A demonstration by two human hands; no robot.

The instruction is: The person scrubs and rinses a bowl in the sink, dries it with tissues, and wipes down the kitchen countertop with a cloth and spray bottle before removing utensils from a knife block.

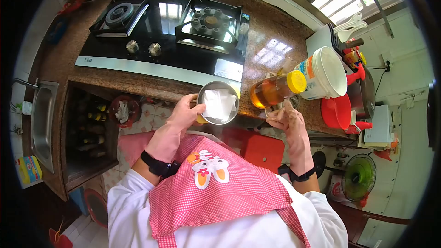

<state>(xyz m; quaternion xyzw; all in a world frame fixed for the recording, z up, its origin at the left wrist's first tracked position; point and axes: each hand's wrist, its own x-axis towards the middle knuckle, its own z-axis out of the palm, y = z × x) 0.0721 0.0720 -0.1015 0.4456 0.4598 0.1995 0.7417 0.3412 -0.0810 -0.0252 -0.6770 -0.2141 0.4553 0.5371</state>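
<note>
My left hand (182, 115) is closed on the rim and side of a round tin (200, 97), thumb over the edge. The tin is silvery inside, with bits of yellow showing on its outside. White folded paper or packets (219, 104) lie in it. My right hand (289, 121) has its fingers drawn together beside a bottle of amber liquid (268, 93) with a yellow lid (296, 81). Something small and pale is at those fingertips, too unclear to name. Whether the hand touches the bottle I cannot tell.
A gas stove (165, 32) is set into the brown counter (271, 41). Right of the bottle stand a white bucket (321, 73) and a red container (335, 112). A sink (46, 124) is at far left, a green fan (359, 177) at lower right. Below is a red stool (262, 151).
</note>
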